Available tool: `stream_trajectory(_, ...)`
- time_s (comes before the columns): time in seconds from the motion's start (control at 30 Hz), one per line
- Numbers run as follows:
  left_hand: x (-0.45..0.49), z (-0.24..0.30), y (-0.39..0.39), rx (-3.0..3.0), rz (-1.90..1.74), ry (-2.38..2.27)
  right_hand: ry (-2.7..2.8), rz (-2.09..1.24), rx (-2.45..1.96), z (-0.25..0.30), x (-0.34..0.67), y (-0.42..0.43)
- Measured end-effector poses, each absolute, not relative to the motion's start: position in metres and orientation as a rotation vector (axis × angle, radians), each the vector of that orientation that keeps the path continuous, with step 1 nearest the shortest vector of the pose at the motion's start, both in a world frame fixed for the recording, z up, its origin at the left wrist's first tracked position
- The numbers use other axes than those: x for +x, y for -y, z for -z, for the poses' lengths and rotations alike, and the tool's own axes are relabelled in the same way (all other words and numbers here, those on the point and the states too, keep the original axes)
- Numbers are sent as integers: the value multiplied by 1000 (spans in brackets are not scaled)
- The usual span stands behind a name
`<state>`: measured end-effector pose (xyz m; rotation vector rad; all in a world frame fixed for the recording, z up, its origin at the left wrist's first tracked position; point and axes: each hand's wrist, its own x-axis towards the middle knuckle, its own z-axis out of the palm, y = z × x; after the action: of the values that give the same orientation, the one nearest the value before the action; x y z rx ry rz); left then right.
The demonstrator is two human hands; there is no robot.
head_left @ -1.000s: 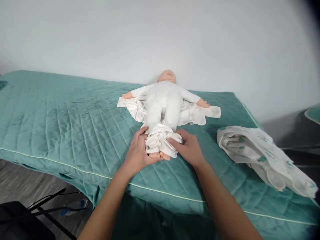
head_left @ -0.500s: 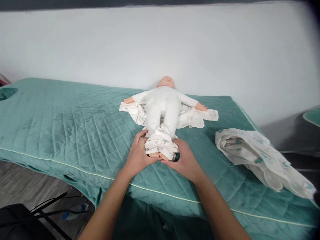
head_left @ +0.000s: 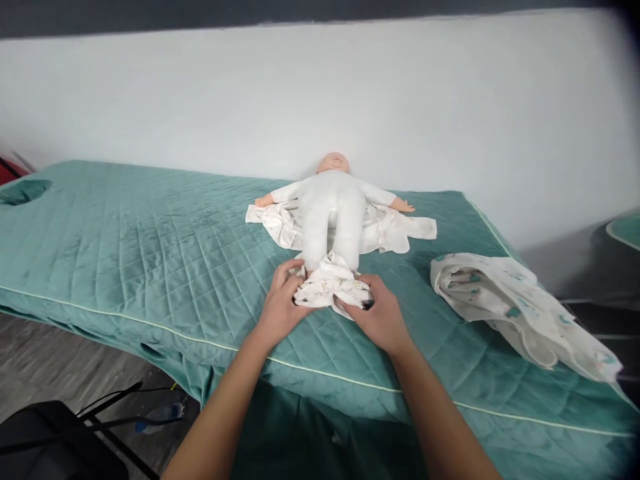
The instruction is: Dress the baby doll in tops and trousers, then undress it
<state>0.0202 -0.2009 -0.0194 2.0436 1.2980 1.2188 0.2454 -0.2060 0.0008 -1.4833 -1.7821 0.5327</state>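
Note:
A baby doll (head_left: 332,200) with a white cloth body lies on its back, arms spread, head toward the wall. Bunched around its lower legs are white baby pants (head_left: 333,283), which cover the feet. My left hand (head_left: 284,303) grips the pants at their left side, fingers behind and thumb in front. On the right side, my right hand (head_left: 381,313) pinches the same cloth. A white baby top (head_left: 393,230) is spread open beneath the doll's back and arms.
The bed has a green quilted cover (head_left: 165,247) with pale piping. A folded patterned white cloth (head_left: 525,310) lies at the right. Behind the bed stands a white wall (head_left: 310,93). A plastic bottle (head_left: 159,420) and a black chair (head_left: 55,440) are at the lower left.
My hands and the bunched pants have shifted slightly right. The doll's toes, visible before below the cloth, are now hidden. My view has also shifted a little.

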Motion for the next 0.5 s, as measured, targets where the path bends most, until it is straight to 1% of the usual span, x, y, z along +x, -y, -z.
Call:
stream_trajectory(0.1,20,18,204,2080,-1250,-1298,1758,-530,-1505,-2,245,211)
stream_trajectory(0.3,23,15,214,2096,-1355,-1279,1746,-397,-1468,-3,239,233)
stream_trajectory(0.5,22,8,234,2005,-1354,-1241,1830,-496,-1434,-20,239,255)
